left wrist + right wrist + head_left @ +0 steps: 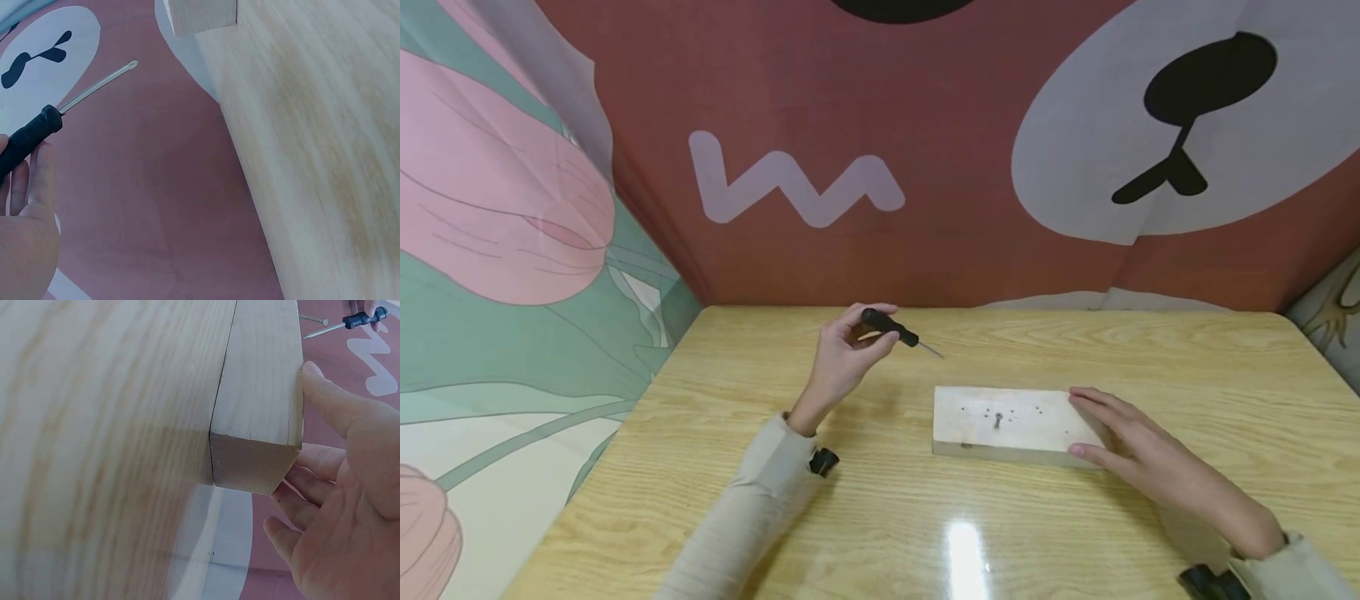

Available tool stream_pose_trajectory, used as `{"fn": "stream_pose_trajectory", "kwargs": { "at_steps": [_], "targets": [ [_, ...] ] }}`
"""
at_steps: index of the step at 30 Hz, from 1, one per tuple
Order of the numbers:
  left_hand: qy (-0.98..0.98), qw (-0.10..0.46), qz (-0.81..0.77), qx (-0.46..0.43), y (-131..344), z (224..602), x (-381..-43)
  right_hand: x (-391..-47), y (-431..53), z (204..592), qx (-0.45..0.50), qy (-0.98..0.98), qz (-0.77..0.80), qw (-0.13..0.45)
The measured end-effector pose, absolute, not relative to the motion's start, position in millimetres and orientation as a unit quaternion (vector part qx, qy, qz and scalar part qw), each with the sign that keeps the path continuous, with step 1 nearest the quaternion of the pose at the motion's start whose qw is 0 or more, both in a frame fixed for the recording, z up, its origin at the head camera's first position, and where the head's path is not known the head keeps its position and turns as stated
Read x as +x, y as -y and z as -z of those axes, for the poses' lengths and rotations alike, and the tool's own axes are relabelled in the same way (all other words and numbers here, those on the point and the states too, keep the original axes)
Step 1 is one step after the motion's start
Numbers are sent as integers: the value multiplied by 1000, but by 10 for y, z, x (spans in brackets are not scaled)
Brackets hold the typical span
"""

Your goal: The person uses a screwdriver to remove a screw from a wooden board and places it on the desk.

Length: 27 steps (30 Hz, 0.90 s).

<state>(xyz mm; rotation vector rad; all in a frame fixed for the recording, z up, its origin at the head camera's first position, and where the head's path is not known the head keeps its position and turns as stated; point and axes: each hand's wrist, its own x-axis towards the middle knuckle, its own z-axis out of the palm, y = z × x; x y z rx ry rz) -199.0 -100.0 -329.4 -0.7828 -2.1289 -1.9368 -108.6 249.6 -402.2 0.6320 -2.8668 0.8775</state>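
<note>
Screwdriver (882, 322) with a black handle and thin metal shaft is raised above the table, its tip pointing down and to the right, apart from the block. The left hand (844, 356) pinches its handle between thumb and fingers; the left wrist view shows a cross-shaped tip, with part of the handle hidden by that hand.

Below and to the right of the tip, the wooden block (1033, 432) lies flat on the table. A screw (997, 420) stands in its top face, shaft well exposed, among a scatter of small dark holes. A dark mark sits low on the block's near side. The right hand (1138, 450) grips the block's right end, thumb toward the near edge and fingers around the far side, covering part of that end.

Under everything is the wood-grain table (865, 521), with a bright reflection near its front edge. Light sleeves cover both forearms, and a black fitting (823, 462) sits at the left cuff, another (1213, 582) at the right.

Behind the table's far edge hangs a reddish-brown backdrop (955, 167) with a pale zigzag and a cartoon muzzle. A green panel (497, 350) with pink flowers borders the left side, and another patterned covering (1333, 308) shows at the right edge.
</note>
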Motion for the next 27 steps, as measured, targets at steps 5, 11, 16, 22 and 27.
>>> {"fn": "stream_pose_trajectory", "kwargs": {
  "at_steps": [5,11,16,22,27],
  "targets": [
    [706,85,651,-265,972,3284,-1984,-1094,-2492,4012,203,934,-293,26],
    [694,86,662,-270,912,3245,-1956,-1095,-2497,4008,204,933,-295,26],
    [684,86,668,-281,859,3237,-1951,-1099,-2498,4007,205,934,-291,31],
    [671,95,672,-298,817,3337,-2002,-1103,-2496,4012,202,933,-297,22],
    [665,97,671,-313,776,3394,-2010,-1096,-2499,4025,202,935,-291,27]
  ]
}}
